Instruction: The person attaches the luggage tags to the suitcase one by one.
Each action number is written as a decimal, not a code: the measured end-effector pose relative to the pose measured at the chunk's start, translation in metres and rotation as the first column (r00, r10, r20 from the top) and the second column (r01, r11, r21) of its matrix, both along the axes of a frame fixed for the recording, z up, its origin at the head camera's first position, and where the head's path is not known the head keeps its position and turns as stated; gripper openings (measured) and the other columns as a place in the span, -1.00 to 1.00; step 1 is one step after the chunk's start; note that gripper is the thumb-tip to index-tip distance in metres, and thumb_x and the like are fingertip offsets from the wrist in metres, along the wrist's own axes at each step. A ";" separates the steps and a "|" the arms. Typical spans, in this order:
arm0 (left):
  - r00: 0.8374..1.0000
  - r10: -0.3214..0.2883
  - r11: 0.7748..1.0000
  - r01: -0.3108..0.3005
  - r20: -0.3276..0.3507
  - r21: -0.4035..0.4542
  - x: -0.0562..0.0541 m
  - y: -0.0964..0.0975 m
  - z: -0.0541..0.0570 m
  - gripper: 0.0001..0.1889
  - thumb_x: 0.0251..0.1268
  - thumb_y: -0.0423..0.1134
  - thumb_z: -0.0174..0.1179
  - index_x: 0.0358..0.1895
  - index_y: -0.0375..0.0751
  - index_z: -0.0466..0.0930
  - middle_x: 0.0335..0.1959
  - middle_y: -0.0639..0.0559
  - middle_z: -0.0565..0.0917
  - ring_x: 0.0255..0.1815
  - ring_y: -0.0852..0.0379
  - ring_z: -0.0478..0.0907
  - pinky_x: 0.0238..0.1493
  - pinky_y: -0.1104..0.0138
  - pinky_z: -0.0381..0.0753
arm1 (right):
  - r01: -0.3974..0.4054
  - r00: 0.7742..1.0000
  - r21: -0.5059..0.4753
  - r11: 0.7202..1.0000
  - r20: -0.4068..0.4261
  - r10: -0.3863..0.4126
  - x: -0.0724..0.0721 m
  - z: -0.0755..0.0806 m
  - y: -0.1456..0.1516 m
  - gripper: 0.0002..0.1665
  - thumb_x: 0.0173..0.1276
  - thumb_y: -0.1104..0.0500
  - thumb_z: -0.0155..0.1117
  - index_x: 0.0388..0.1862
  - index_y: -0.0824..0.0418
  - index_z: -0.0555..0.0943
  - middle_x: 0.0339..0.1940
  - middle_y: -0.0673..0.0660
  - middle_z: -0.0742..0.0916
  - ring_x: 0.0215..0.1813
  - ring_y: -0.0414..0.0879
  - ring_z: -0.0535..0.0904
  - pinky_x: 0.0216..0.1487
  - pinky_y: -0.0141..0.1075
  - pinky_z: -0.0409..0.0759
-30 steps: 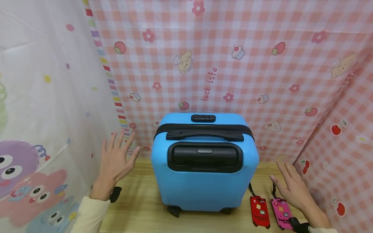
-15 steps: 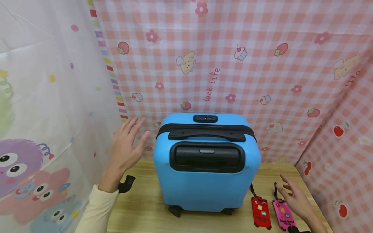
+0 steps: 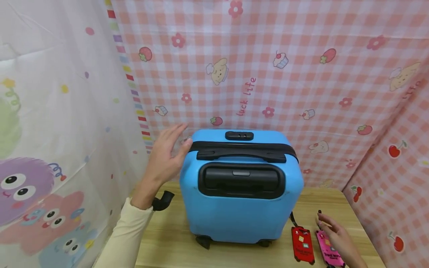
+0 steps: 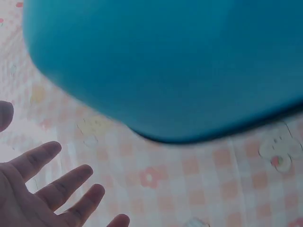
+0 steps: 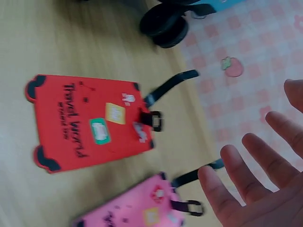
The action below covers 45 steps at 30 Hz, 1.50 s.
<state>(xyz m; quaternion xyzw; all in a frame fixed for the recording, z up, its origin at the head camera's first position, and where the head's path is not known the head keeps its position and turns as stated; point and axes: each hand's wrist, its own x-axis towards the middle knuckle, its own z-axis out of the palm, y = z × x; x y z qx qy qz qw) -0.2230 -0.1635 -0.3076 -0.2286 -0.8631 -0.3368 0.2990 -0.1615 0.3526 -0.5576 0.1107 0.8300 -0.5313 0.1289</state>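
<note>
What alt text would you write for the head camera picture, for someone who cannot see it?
A bright blue suitcase stands upright on a wooden table, backed by pink checked cloth. The left hand, fingers spread, is at the case's upper left corner. The right hand hovers over a pink luggage tag, which lies beside a red luggage tag.

The suitcase point(image 3: 240, 193) stands upright on the table point(image 3: 167, 238), close before the backdrop point(image 3: 285, 74), with a curtain point(image 3: 60, 111) to its left. The left hand point(image 3: 165, 156) is at the suitcase's upper left corner; right of the suitcase two tags point(image 3: 302, 245) lie side by side on the table, and the right hand point(image 3: 336, 238) is over the outer one
</note>
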 end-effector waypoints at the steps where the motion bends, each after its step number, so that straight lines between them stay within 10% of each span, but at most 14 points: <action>1: 1.000 -0.015 1.000 0.015 0.006 0.003 0.000 0.003 0.001 -0.47 0.45 -0.07 0.10 0.44 -0.08 0.38 0.43 -0.08 0.42 0.46 -0.13 0.26 0.43 -0.16 0.18 | 0.007 1.000 -0.020 1.000 0.015 -0.006 -0.001 -0.004 -0.001 -0.11 0.58 -0.24 -0.12 0.60 0.31 0.00 0.56 0.43 0.16 0.50 0.38 0.15 0.34 0.15 0.41; 12: 0.983 -0.132 0.991 0.125 0.131 0.054 0.004 0.029 0.007 -0.47 0.53 0.03 0.00 0.48 0.05 0.32 0.44 0.06 0.41 0.46 0.01 0.25 0.44 -0.08 0.21 | -0.008 0.997 -0.081 0.997 0.074 0.014 -0.004 -0.031 -0.011 -0.24 0.58 0.21 -0.07 0.62 0.30 -0.09 0.54 0.48 0.09 0.49 0.45 0.09 0.35 0.16 0.38; 21: 0.964 -0.165 0.985 0.149 0.208 0.090 0.004 0.040 0.001 -0.46 0.54 0.06 -0.02 0.50 0.05 0.30 0.44 0.04 0.41 0.45 0.03 0.25 0.45 -0.04 0.23 | -0.005 0.998 0.038 0.999 0.059 0.003 -0.007 -0.052 -0.017 0.00 0.40 0.11 0.30 0.60 0.32 -0.05 0.49 0.58 0.12 0.43 0.51 0.17 0.33 0.21 0.38; 40: 0.936 -0.062 0.990 0.101 0.346 -0.096 0.003 0.040 -0.012 -0.32 0.48 0.19 -0.02 0.58 0.09 0.11 0.54 0.14 0.24 0.59 -0.05 0.00 0.52 -0.18 -0.08 | 0.059 0.998 0.059 0.997 0.028 -0.061 -0.017 -0.080 -0.035 -0.02 0.41 -0.01 0.29 0.53 0.45 0.03 0.42 0.59 0.24 0.38 0.46 0.26 0.33 0.24 0.32; 45: 0.939 -0.065 0.990 0.103 0.338 -0.097 0.004 0.040 -0.013 -0.33 0.48 0.18 0.00 0.56 0.08 0.17 0.54 0.14 0.25 0.60 -0.03 0.00 0.52 -0.16 -0.07 | 0.106 0.994 0.063 0.992 -0.001 -0.106 -0.017 -0.082 -0.039 -0.03 0.42 -0.08 0.27 0.52 0.45 0.09 0.38 0.57 0.32 0.13 0.26 0.57 0.06 -0.05 0.60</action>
